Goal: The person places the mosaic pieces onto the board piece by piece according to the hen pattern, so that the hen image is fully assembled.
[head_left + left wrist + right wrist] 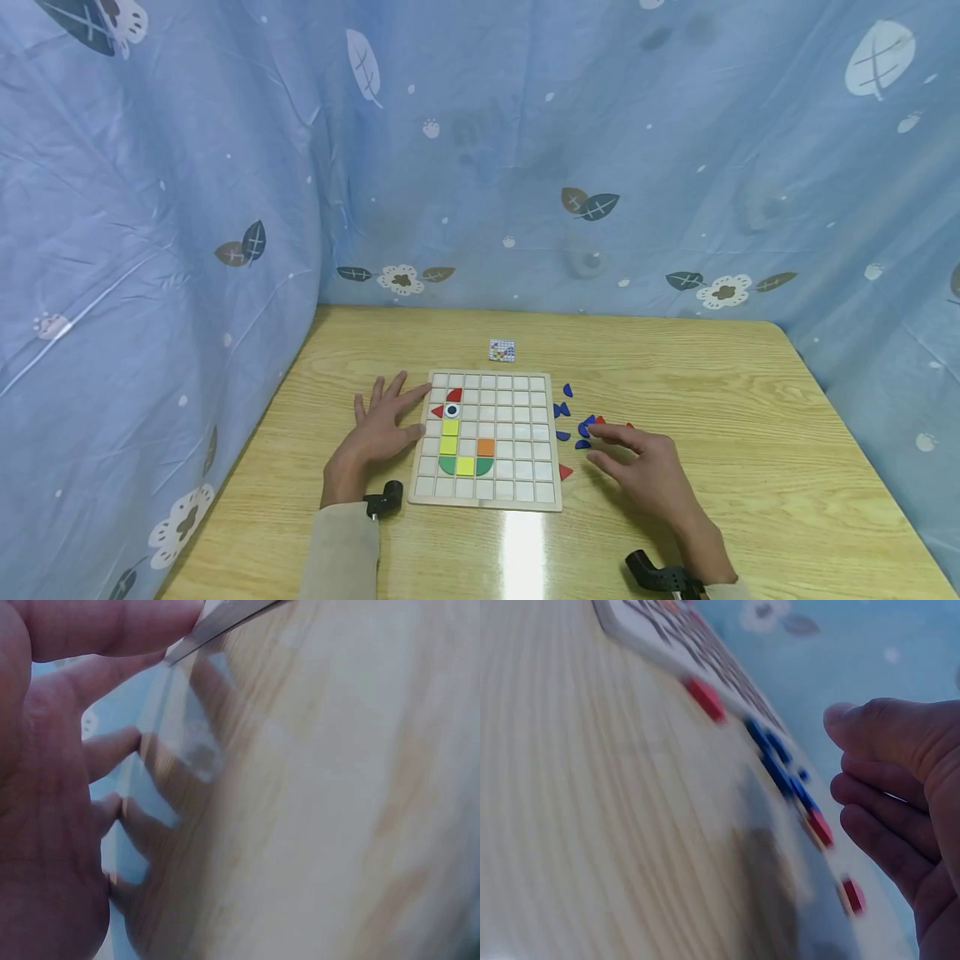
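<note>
A wooden grid board [487,503] lies on the table, carrying coloured pieces in a bird-like figure: yellow squares [447,445], green quarter-rounds [484,467], an orange square [486,447], an eye piece [452,411] and a red quarter-round [454,395]. Spread along the board's left edge, my left hand [381,432] touches it with thumb and index finger. My right hand [654,473] hovers beside loose blue half-round pieces [582,444] right of the board. Its fingers are loosely bent, with nothing visible between them; the right wrist view shows a gap between the hand [900,772] and the pieces.
A small pattern card [502,350] lies behind the board. Loose red pieces [566,472] lie by the board's right edge and farther right. A blue patterned curtain [480,167] surrounds the wooden table [750,400] at the back and sides.
</note>
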